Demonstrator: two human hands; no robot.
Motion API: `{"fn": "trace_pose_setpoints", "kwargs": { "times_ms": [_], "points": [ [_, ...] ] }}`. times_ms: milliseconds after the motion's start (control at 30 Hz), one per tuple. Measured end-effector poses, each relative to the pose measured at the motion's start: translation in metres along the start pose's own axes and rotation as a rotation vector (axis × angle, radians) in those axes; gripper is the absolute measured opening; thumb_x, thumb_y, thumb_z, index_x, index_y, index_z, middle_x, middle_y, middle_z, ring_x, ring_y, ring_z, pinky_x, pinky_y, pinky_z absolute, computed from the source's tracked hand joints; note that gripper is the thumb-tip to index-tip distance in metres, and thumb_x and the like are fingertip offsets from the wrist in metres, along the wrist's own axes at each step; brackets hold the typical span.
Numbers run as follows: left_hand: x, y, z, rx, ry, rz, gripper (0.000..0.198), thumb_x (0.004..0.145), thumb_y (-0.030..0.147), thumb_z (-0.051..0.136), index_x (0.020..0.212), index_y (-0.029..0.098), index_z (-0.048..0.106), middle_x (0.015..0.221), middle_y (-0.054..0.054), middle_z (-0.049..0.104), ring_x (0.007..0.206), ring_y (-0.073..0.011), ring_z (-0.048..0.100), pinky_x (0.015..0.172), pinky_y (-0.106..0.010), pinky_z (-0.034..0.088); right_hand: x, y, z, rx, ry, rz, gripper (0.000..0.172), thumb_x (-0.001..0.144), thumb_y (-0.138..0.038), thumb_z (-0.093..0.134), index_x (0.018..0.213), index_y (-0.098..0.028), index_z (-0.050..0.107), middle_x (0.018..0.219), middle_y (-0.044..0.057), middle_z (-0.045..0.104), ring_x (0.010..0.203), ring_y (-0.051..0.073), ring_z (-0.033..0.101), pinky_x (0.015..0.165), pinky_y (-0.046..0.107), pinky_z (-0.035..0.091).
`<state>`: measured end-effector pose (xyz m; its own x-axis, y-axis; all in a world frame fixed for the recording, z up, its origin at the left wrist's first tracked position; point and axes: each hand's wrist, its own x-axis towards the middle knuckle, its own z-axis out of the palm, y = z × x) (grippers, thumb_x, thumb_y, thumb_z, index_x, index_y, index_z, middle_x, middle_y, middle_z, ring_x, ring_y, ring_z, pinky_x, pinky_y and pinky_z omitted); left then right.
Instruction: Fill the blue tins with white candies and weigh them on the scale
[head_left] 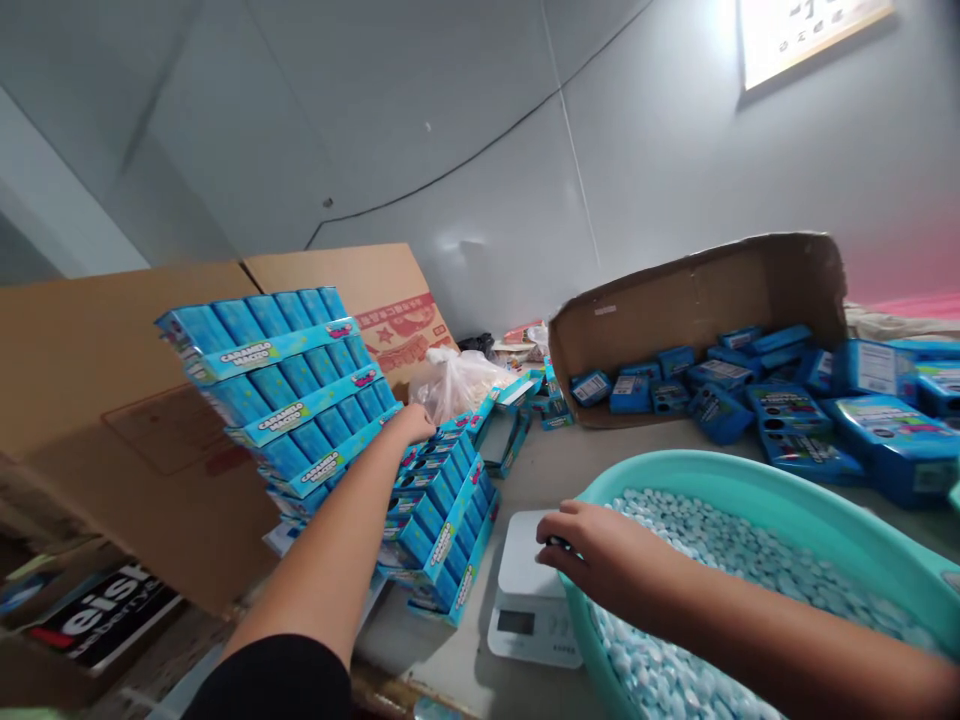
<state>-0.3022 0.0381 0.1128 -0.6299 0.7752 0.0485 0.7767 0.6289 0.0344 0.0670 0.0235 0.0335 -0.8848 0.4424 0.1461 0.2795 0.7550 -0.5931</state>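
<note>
My left hand reaches over stacked blue display trays filled with small candy boxes; its fingers are curled, and what they touch is hidden. Left of it stands a taller, leaning stack of similar trays. My right hand is closed above a white digital scale, at the left rim of a turquoise basin. Something dark shows between its thumb and fingers, too small to name. Light blue and white candies fill the basin.
An opened cardboard box behind the basin spills blue boxes toward the right. Large cardboard boxes stand at the left. A clear plastic bag and flat blue trays lie behind the scale.
</note>
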Motion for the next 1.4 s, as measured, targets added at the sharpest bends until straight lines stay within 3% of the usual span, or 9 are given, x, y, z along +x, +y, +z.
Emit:
{"fn": "trace_pose_setpoints", "kwargs": {
  "times_ms": [233, 500, 633, 900, 1200, 1400],
  "points": [
    [-0.013, -0.004, -0.018, -0.200, -0.001, -0.119, 0.036, 0.096, 0.038, 0.065, 0.126, 0.018, 0.063, 0.129, -0.010, 0.063, 0.112, -0.0249, 0.065, 0.093, -0.044, 0.058, 0.001, 0.006, 0.006, 0.033, 0.091, -0.102, 0.029, 0.104, -0.037, 0.047, 0.100, -0.022, 0.071, 0.101, 0.008, 0.070, 0.090, 0.023, 0.067, 0.078, 0.033, 0.044],
    [-0.030, -0.013, -0.018, -0.507, 0.000, -0.203, 0.039, 0.097, 0.039, 0.064, 0.129, 0.016, 0.061, 0.127, -0.011, 0.064, 0.108, -0.0233, 0.066, 0.091, -0.045, 0.059, 0.004, 0.021, 0.026, 0.070, 0.085, -0.089, 0.041, 0.103, -0.046, 0.038, 0.112, -0.025, 0.071, 0.121, 0.014, 0.069, 0.098, 0.030, 0.069, 0.086, 0.043, 0.050],
    [-0.034, -0.011, -0.016, -0.558, -0.020, -0.197, 0.039, 0.097, 0.039, 0.064, 0.129, 0.016, 0.061, 0.127, -0.011, 0.064, 0.108, -0.0234, 0.066, 0.091, -0.045, 0.058, 0.003, 0.018, 0.024, 0.051, 0.054, -0.103, 0.041, 0.104, -0.045, 0.037, 0.110, -0.024, 0.071, 0.116, 0.013, 0.070, 0.098, 0.029, 0.069, 0.085, 0.041, 0.050],
    [-0.018, 0.002, -0.003, -0.544, -0.050, -0.164, 0.038, 0.097, 0.039, 0.063, 0.128, 0.016, 0.061, 0.126, -0.011, 0.064, 0.107, -0.0230, 0.066, 0.090, -0.044, 0.059, 0.002, 0.012, 0.013, -0.006, 0.080, -0.067, 0.031, 0.106, -0.037, 0.043, 0.103, -0.022, 0.070, 0.102, 0.008, 0.069, 0.092, 0.024, 0.066, 0.081, 0.035, 0.045],
    [0.002, -0.015, 0.021, -0.409, 0.011, -0.149, 0.037, 0.097, 0.039, 0.063, 0.126, 0.016, 0.062, 0.124, -0.010, 0.065, 0.106, -0.0225, 0.066, 0.089, -0.043, 0.059, 0.004, 0.018, 0.008, 0.001, 0.094, 0.004, 0.028, 0.105, -0.036, 0.047, 0.099, -0.021, 0.070, 0.100, 0.007, 0.068, 0.089, 0.021, 0.064, 0.078, 0.031, 0.041],
    [-0.001, -0.019, 0.023, -0.294, 0.085, -0.092, 0.033, 0.097, 0.039, 0.064, 0.122, 0.017, 0.065, 0.123, -0.009, 0.066, 0.107, -0.0229, 0.066, 0.091, -0.042, 0.058, 0.003, 0.018, 0.009, -0.018, 0.067, 0.016, 0.028, 0.104, -0.036, 0.048, 0.101, -0.022, 0.071, 0.099, 0.006, 0.069, 0.086, 0.020, 0.063, 0.073, 0.031, 0.039]
  ]
}}
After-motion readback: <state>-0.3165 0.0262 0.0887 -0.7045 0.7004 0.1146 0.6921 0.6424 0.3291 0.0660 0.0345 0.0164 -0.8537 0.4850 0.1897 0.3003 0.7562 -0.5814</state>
